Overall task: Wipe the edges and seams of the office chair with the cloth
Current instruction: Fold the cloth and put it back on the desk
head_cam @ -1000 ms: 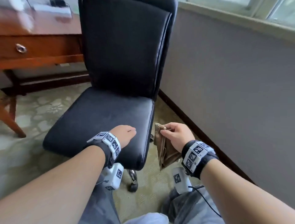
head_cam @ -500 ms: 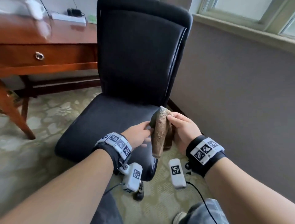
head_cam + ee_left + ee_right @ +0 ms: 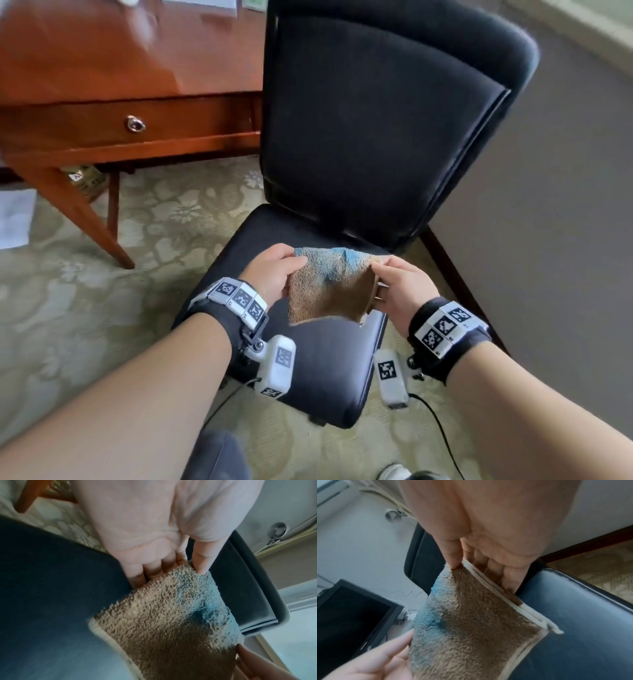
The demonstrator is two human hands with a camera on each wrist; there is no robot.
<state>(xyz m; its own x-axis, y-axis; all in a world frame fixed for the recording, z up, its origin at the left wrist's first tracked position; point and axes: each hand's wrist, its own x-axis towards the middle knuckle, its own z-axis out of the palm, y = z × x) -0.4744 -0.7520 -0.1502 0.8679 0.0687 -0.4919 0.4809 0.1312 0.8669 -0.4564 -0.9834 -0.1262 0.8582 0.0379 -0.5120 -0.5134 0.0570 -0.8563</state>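
A black office chair (image 3: 376, 120) stands in front of me, its seat (image 3: 325, 370) under my hands. Both hands hold a brown fluffy cloth (image 3: 330, 287) with a blue patch, stretched flat above the seat. My left hand (image 3: 274, 270) pinches its left edge, thumb on top (image 3: 201, 561) and fingers beneath. My right hand (image 3: 397, 284) pinches the right, folded edge (image 3: 501, 588) the same way. The cloth (image 3: 168, 622) does not touch the chair.
A wooden desk (image 3: 120, 85) with a drawer stands to the left of the chair. A grey wall (image 3: 548, 222) with a dark baseboard runs close along the chair's right side. Patterned carpet (image 3: 85, 308) covers the floor. A dark monitor (image 3: 351, 615) shows in the right wrist view.
The left hand left the seat and took hold of the cloth. The cloth, bunched in the right hand before, is now spread between both hands above the seat.
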